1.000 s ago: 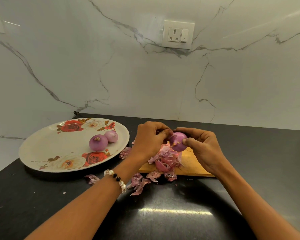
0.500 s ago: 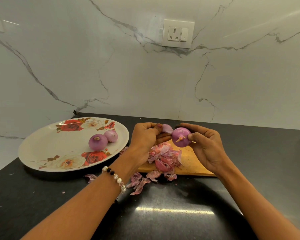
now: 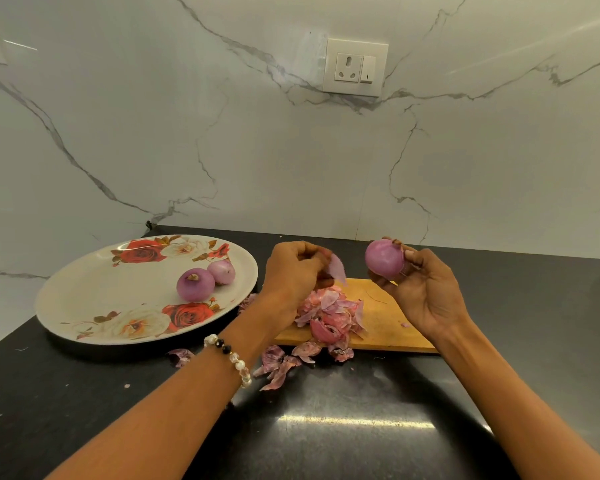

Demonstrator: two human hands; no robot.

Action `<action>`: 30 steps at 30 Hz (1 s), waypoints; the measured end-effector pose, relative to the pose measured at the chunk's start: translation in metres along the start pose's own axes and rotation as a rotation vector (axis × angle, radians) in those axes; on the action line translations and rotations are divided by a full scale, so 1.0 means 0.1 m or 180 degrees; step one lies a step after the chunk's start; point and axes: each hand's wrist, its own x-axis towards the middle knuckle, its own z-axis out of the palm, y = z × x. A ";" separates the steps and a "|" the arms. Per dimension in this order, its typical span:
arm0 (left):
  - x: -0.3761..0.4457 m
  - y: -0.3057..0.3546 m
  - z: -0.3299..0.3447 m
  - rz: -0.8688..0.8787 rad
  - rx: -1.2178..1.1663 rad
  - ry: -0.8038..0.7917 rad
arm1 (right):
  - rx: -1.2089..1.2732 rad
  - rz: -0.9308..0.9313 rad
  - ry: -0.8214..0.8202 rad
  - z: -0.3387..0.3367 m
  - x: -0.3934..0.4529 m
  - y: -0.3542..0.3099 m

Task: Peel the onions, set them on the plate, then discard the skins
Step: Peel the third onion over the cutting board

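Change: the hands, close together at the onion half a second ago, are now apart; the strip of skin has come free of the onion and hangs from the left hand, and the onion sits further right and higher.
Right grip: the right hand (image 3: 426, 292) curls fingers and thumb round the peeled onion (image 3: 384, 259), held in the air above the far right part of the cutting board (image 3: 385, 327).
Left grip: the left hand (image 3: 297, 271) has its fingers curled in, pinching a pale purple skin piece (image 3: 337, 268) that hangs down over the skin pile (image 3: 329, 315).
Bracelet: a beaded bracelet (image 3: 231, 356) sits on the left wrist.
Skins: the pile lies on the left part of the board; more loose skins (image 3: 279, 365) lie on the bench (image 3: 326, 427) just in front of the board's near edge.
Plate: the floral plate (image 3: 94, 299) lies left of the board, its right rim near the left hand; two peeled onions (image 3: 205, 280) rest on it, touching each other, toward its right side.
Open room: bare board surface shows right of the pile, beneath the right hand; the dark bench runs open in front of the arms and to the right of the board.
Edges: the bench meets the marble wall (image 3: 291, 150) just behind plate and board; a wall socket (image 3: 355, 67) sits high above the board.
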 end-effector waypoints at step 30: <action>0.12 -0.08 -0.11 0.0687 0.0171 -0.0475 | -0.0885 -0.0108 -0.0700 0.04 -0.02 0.10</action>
